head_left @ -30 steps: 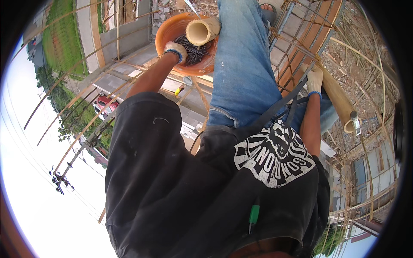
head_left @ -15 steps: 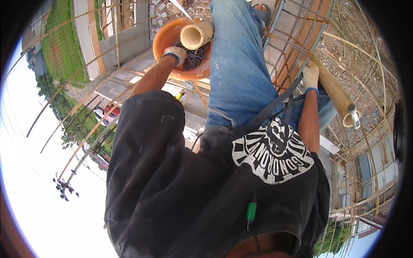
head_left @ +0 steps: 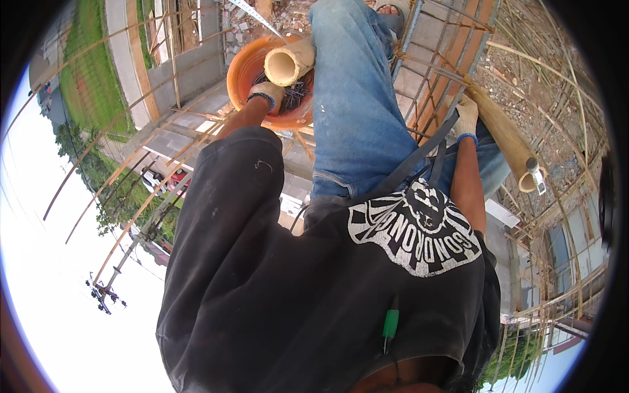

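My left hand [head_left: 269, 95], in a pale knit glove with a blue cuff, reaches into an orange bucket [head_left: 237, 73]. It rests among dark, thin metal pieces [head_left: 295, 98] that look like nails; its fingertips are hidden there. A cut bamboo tube [head_left: 296, 60] stands in the same bucket, above the hand. At the right, my gloved right hand [head_left: 467, 116] is closed beside a thick bamboo pole [head_left: 503, 128] and a black strap [head_left: 419, 157]. What its fingers hold is unclear. A shiny metal piece [head_left: 537, 178] sits at the pole's near open end.
Tied rebar [head_left: 411, 65] and an orange-brown board [head_left: 452, 49] run past my jeans-clad leg [head_left: 350, 98]. Thin bamboo sticks [head_left: 124, 173] cross the left side. Rubble [head_left: 544, 85] lies below at right. A white strip [head_left: 255, 14] lies above the bucket.
The view has shifted slightly. My left hand has moved a little rightward within the bucket, closer under the bamboo tube. My right hand stays beside the pole.
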A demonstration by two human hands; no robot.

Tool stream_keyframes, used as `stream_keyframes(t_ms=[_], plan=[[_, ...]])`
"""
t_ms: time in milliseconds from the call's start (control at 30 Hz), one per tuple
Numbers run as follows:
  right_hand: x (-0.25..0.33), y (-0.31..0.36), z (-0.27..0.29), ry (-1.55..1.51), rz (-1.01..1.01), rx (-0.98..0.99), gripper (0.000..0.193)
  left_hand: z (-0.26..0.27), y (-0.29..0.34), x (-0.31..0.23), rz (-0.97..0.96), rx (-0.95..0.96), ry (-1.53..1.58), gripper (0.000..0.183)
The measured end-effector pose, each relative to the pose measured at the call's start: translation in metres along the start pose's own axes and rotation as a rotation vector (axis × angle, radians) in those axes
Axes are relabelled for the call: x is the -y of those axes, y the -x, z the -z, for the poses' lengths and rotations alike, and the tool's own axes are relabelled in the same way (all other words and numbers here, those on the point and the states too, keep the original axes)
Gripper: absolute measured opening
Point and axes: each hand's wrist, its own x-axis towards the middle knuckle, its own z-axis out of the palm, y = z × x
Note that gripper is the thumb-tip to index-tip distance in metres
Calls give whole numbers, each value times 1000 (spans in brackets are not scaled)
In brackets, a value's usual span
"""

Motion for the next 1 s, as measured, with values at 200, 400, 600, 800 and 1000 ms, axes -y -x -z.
stream_keyframes(t_ms=[200, 400, 600, 800, 1000], plan=[[25, 16, -6, 151, -49, -20, 23, 16, 13, -16, -22, -33, -48, 38], [23, 13, -20, 39, -22, 22, 24, -34, -12, -7, 99, -180, 123, 32], [17, 16, -14, 70, -58, -33, 25, -21, -15, -8, 13, -157, 26, 29], [61, 42, -27, 227, -46, -9, 23, 40, 41, -12, 47, 110, 71, 48], [33, 24, -24, 326, 17, -32, 23, 11, 13, -3, 143, 125, 121, 49]])
